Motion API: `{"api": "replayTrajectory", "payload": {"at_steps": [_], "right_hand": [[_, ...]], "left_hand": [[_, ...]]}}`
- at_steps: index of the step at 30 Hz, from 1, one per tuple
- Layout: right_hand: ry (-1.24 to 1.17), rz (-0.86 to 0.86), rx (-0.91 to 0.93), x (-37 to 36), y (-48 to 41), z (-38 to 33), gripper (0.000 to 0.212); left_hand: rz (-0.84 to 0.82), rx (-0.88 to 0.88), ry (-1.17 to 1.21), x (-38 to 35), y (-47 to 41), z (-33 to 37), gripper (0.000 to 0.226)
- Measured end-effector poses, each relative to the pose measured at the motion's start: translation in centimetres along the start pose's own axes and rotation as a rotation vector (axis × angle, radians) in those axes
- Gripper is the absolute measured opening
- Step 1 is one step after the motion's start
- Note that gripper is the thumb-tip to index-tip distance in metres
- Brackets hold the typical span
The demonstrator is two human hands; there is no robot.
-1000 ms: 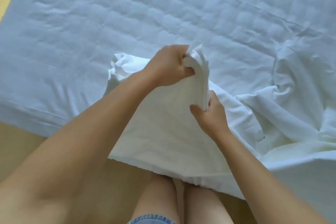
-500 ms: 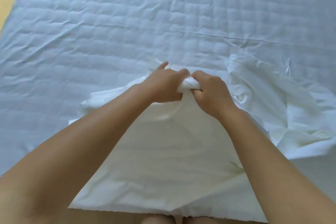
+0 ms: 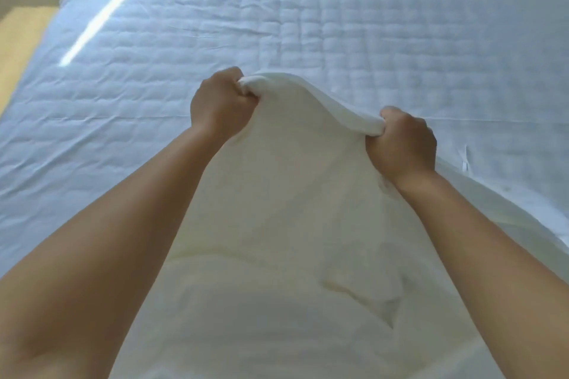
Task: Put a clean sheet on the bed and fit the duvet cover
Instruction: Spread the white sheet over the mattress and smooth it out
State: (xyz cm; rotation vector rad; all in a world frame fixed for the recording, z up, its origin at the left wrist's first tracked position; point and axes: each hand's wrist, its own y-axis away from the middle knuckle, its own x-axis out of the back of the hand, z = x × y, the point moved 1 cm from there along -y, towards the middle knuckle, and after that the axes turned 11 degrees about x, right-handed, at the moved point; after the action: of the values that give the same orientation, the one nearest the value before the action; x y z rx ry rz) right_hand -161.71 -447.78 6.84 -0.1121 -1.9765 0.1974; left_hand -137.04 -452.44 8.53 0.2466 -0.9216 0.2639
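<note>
At the left, wooden floor (image 3: 18, 34) bordered the bed (image 3: 338, 34), whose quilted top was crossed by a strip of sunlight (image 3: 89, 31). The left hand (image 3: 220, 104) was clenched round a gathered edge of the white cloth (image 3: 292, 224); whether it was the sheet or the duvet cover I could not tell. Half a second before, both hands had met on one bunch. Now they had drawn apart, with the edge stretched between them and lifted over the near half of the bed. The right hand (image 3: 403, 144), lower, gripped the other end. By my judgement, the cloth was being opened for spreading, and nothing was yet laid flat.
</note>
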Motion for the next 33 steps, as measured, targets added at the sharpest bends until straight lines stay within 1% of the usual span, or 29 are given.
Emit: {"api": "replayTrajectory", "payload": {"at_steps": [1,3,6,8,9,10,11,12,13,14,15,16,17,18,20,22,23,25,26,27,29,30,31,32,33], "right_hand": [[-0.026,0.035,0.016,0.7,-2.2,-0.7,0.027],[-0.085,0.1,0.028,1.7,-6.2,-1.9,0.029],[-0.131,0.159,0.005,2.4,-11.7,-2.0,0.025],[-0.207,0.179,-0.002,1.7,-14.7,-0.7,0.016],[-0.269,0.154,-0.015,0.8,-15.7,0.1,0.009],[-0.302,0.098,-0.036,-0.7,-16.4,1.1,0.022],[-0.285,-0.01,-0.062,-2.6,-16.5,2.3,0.048],[-0.221,-0.147,-0.1,-4.8,-15.9,3.7,0.076],[-0.142,-0.283,-0.152,-7.2,-14.9,5.3,0.098],[-0.068,-0.412,-0.213,-9.5,-13.5,7.0,0.113],[-0.013,-0.51,-0.283,-11.8,-11.9,8.9,0.121],[0.017,-0.57,-0.362,-13.9,-10.4,10.9,0.125],[0.035,-0.588,-0.432,-15.9,-9.1,12.7,0.127],[0.043,-0.56,-0.481,-17.6,-8.0,14.2,0.129],[0.053,-0.409,-0.485,-20.1,-6.6,15.8,0.131],[0.066,-0.238,-0.436,-21.8,-6.4,16.1,0.13],[0.077,-0.172,-0.412,-22.4,-6.7,16.0,0.129],[0.096,-0.079,-0.383,-23.2,-8.0,15.7,0.124],[0.098,-0.051,-0.387,-23.5,-8.8,15.4,0.118],[0.101,-0.027,-0.396,-23.8,-9.5,15.1,0.107],[0.119,0.01,-0.365,-24.3,-10.3,14.3,0.067],[0.109,0.025,-0.329,-24.4,-10.3,13.8,0.048],[0.08,0.039,-0.296,-24.5,-10.4,13.2,0.034],[0.044,0.046,-0.268,-24.6,-10.5,12.7,0.027],[0.012,0.042,-0.246,-24.5,-10.7,12.3,0.025]], "left_hand": [[0.031,0.028,0.023,0.3,-1.4,1.0,0.024],[0.094,0.028,0.034,1.0,-4.4,3.2,0.026],[0.154,-0.021,0.003,1.4,-8.7,6.6,0.016],[0.184,-0.061,-0.032,0.6,-11.5,8.2,0.015],[0.176,-0.074,-0.051,-0.2,-12.8,8.6,0.017],[0.151,-0.08,-0.078,-1.3,-13.9,8.5,0.023],[0.108,-0.063,-0.134,-2.7,-14.8,7.9,0.04],[0.052,-0.016,-0.211,-4.4,-15.4,6.5,0.061],[-0.01,0.059,-0.291,-6.0,-15.7,4.6,0.082],[-0.065,0.157,-0.368,-7.8,-15.8,2.1,0.097],[-0.118,0.268,-0.44,-9.4,-15.7,-0.8,0.106],[-0.163,0.383,-0.491,-11.1,-15.4,-3.9,0.112],[-0.191,0.498,-0.504,-12.5,-14.9,-7.1,0.117],[-0.195,0.602,-0.476,-13.8,-14.4,-10.1,0.12],[-0.152,0.741,-0.356,-15.8,-13.6,-14.7,0.128],[-0.073,0.787,-0.287,-17.2,-13.8,-16.9,0.137],[-0.004,0.783,-0.279,-17.7,-14.2,-17.1,0.14],[0.131,0.719,-0.256,-18.5,-15.3,-16.9,0.136],[0.16,0.668,-0.241,-18.8,-15.8,-16.6,0.126],[0.161,0.61,-0.232,-19.1,-16.3,-16.3,0.11],[0.12,0.521,-0.213,-19.5,-16.9,-15.7,0.069],[0.099,0.49,-0.206,-19.6,-17.0,-15.6,0.055],[0.091,0.456,-0.207,-19.6,-17.1,-15.5,0.047],[0.087,0.424,-0.208,-19.6,-17.2,-15.4,0.042],[0.079,0.393,-0.206,-19.4,-17.3,-15.3,0.038]]}}
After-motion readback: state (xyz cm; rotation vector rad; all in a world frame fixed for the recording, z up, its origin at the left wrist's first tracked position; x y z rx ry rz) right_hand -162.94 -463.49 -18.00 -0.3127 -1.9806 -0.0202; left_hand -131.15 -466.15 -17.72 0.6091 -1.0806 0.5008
